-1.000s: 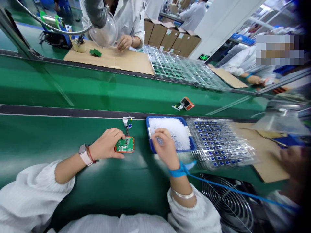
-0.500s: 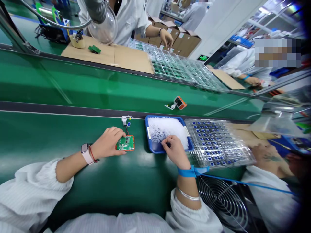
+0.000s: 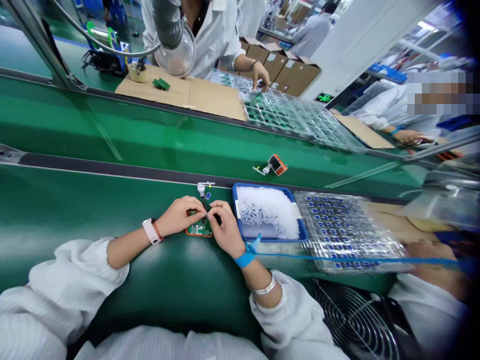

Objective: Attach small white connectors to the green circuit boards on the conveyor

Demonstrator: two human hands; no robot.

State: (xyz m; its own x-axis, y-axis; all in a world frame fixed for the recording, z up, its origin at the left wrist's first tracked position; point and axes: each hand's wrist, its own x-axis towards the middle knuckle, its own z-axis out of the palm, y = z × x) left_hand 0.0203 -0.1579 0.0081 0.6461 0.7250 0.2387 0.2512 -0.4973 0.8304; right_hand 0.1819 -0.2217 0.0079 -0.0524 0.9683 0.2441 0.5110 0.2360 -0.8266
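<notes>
Circuit board (image 3: 199, 230) lies on the green bench (image 3: 93, 210), which stretches away left of the hands and toward the body; beyond the fingertips, the far side ends at a dark strip (image 3: 123, 170). The board sits directly under the left hand (image 3: 183, 215) and right hand (image 3: 225, 229), whose fingertips meet over it, its orange rim showing below them. Thumbs and fingers are drawn together on both hands; whether they pinch anything I cannot tell. Just beyond them is a white connector (image 3: 201, 190). Right of the grip, a blue tray (image 3: 272, 239) holds small white pieces, heaped on its far side. Farther right, a clear plastic tray (image 3: 390, 245) carries rows of small blue pieces.
</notes>
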